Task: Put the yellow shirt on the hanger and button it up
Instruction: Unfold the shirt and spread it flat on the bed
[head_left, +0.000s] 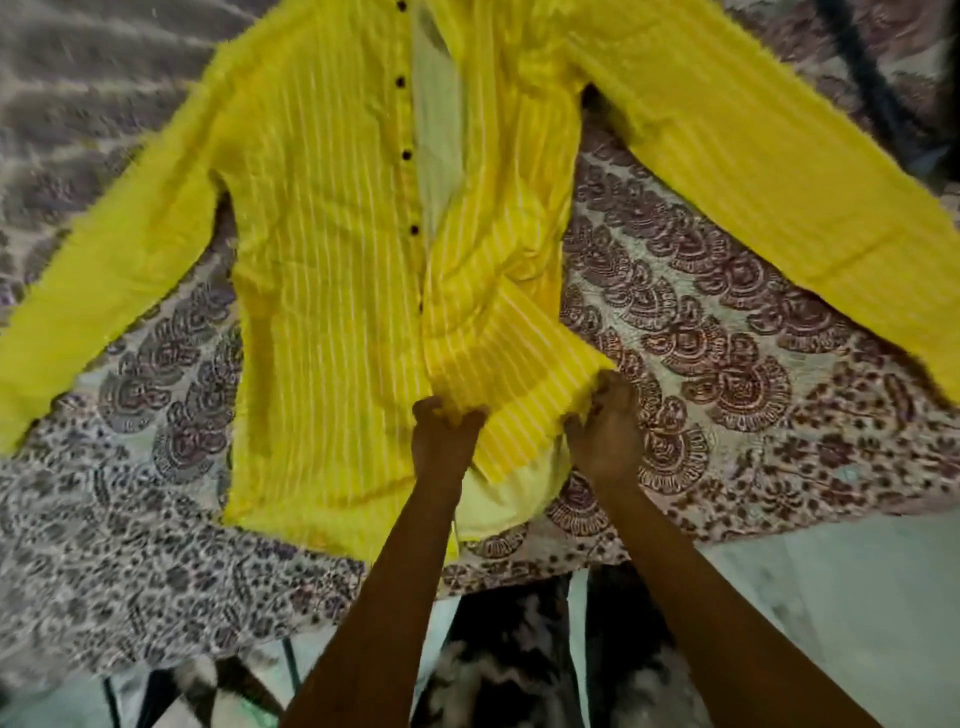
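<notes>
Yellow shirt (332, 249): striped, unbuttoned, spread flat; both hands pinch hem.

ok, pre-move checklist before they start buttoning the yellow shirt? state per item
1. Yellow shirt laid flat, sleeves spread on the patterned bedsheet: ok.
2. Left hand gripping the lower front hem: ok.
3. Right hand gripping the same front panel's hem: ok.
4. Dark buttons showing along the placket: ok.
5. Front closed: not ok, it gapes open.
6. Hanger inside the shirt: cannot tell, collar out of frame.
</notes>
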